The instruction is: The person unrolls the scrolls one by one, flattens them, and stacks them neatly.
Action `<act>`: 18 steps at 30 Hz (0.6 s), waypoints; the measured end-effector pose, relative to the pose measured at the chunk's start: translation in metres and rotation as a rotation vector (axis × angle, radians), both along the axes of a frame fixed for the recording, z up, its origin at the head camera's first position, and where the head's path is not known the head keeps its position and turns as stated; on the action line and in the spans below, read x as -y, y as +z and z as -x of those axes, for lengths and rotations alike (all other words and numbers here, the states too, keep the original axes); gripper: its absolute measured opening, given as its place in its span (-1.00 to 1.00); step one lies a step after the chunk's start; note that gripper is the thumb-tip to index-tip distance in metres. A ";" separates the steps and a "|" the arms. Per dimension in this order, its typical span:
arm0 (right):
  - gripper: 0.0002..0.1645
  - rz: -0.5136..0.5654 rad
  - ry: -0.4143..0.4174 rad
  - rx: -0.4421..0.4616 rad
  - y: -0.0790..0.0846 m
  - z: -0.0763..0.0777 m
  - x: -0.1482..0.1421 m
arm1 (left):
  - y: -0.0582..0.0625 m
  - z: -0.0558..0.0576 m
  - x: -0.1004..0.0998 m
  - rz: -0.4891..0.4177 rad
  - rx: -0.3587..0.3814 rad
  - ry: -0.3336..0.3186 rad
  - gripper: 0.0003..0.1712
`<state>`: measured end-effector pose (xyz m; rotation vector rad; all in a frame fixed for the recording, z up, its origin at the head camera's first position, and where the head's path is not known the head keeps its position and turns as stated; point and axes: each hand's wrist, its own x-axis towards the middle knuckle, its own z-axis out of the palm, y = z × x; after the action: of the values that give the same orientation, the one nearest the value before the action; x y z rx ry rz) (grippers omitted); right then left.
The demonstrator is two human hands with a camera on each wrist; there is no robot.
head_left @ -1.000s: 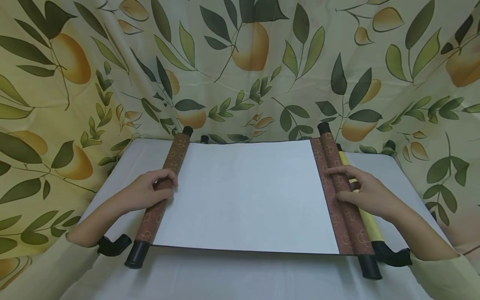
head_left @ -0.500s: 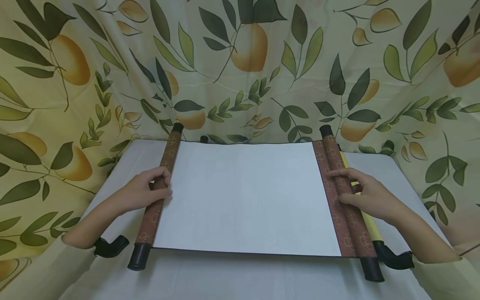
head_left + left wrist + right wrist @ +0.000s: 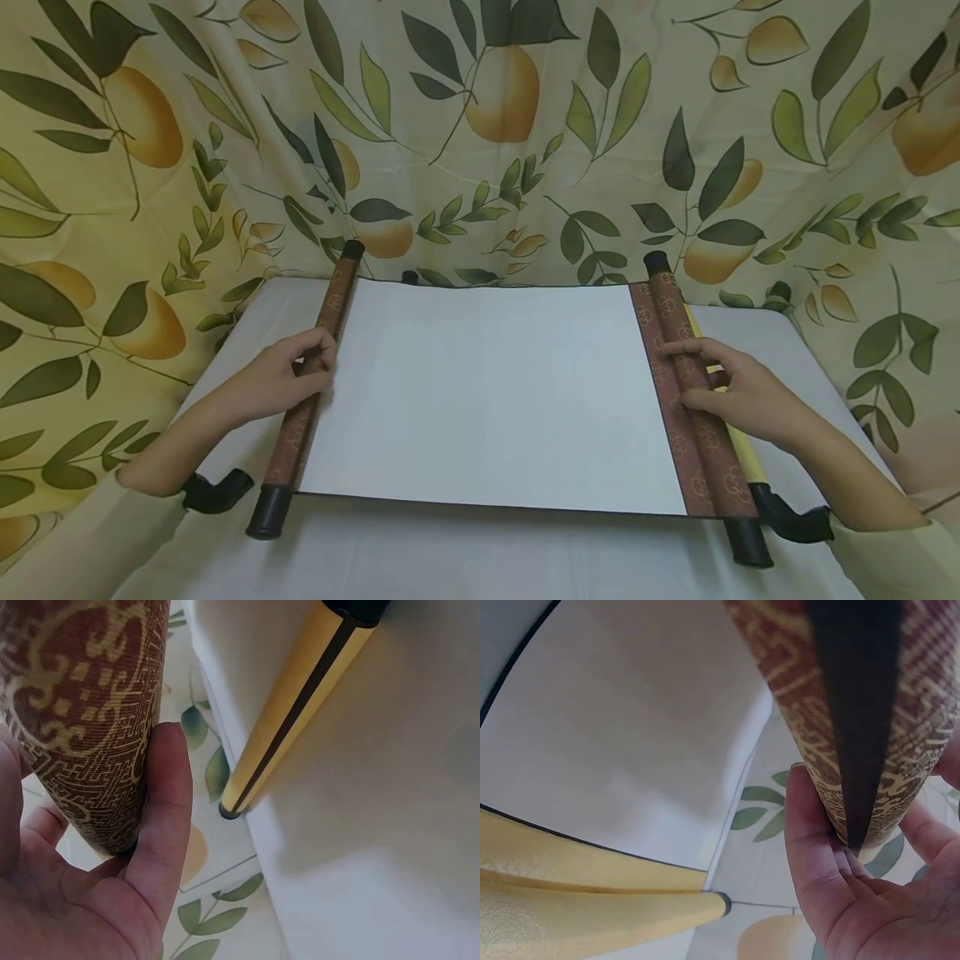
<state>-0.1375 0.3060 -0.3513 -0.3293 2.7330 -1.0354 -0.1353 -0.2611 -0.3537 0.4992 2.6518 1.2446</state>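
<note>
A brown-red patterned hanging scroll with blank white paper [image 3: 487, 392] is spread between my two hands. My left hand [image 3: 273, 379] grips its left roller [image 3: 337, 292], fingers over the top and thumb on the near side. My right hand [image 3: 742, 392] holds the right roller [image 3: 712, 454] around its middle, beside a brown-red border strip [image 3: 660, 396]. Both rollers end in black knobs. Below lies a yellow scroll; its yellow roller with a black stripe [image 3: 292, 712] shows in the left wrist view, and its other yellow roller [image 3: 592, 922] in the right wrist view.
The white-covered table [image 3: 480, 554] extends under both scrolls. Behind it hangs a leaf-and-fruit patterned cloth [image 3: 495, 192]. Black wrist mounts [image 3: 217, 492] stick out near both sleeves.
My left hand has moved left with its roller, the far end most. The right hand and roller have shifted slightly right and nearer, so the paper is spread a little wider.
</note>
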 end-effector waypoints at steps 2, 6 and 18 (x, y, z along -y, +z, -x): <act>-0.27 0.000 -0.002 0.005 -0.001 0.000 0.000 | 0.000 0.001 0.001 0.009 0.007 0.007 -0.86; -0.27 -0.006 -0.003 0.004 -0.001 0.001 -0.001 | 0.000 0.001 0.003 0.038 0.007 0.020 -0.86; -0.27 0.000 0.006 0.000 -0.002 0.001 -0.005 | -0.001 0.001 0.008 0.037 0.021 0.021 -0.76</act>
<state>-0.1388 0.3106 -0.3534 -0.3370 2.7309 -1.0336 -0.1367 -0.2695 -0.3544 0.4513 2.6638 1.1972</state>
